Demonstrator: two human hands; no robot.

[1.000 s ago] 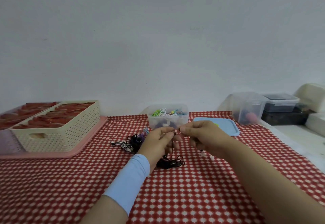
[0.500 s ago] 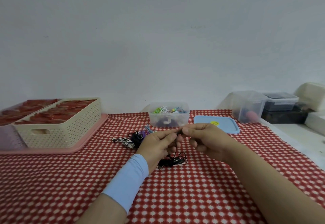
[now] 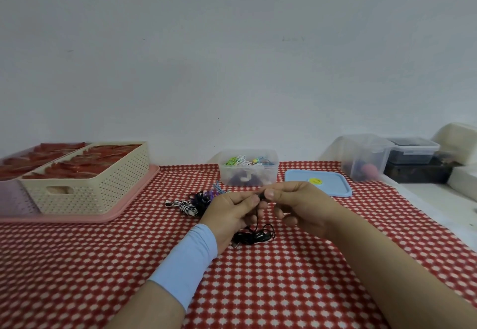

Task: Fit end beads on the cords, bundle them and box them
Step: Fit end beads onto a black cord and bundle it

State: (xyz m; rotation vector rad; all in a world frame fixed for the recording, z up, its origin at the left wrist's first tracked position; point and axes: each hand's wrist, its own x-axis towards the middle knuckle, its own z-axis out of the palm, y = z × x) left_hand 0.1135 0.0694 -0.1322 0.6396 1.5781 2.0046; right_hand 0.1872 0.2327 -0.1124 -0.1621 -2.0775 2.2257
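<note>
- Above the red-checked worktop's [image 3: 284, 277] middle, left hand [image 3: 229, 212] and right hand [image 3: 296, 207] pinch a black cord [image 3: 254, 235], its coil lying beneath.
- Near the far edge: clear plastic box [image 3: 249, 176], blue lid [image 3: 333, 186], yellow sticker [image 3: 315, 181] unreadable.

Nothing is showing sharply enough to be read. A small round yellow sticker [image 3: 316, 181] is sitting on the flat light-blue plastic lid [image 3: 335, 190], at about one o'clock on the red-checked worktop [image 3: 284, 290], and its print is blurring beyond reading.
</note>
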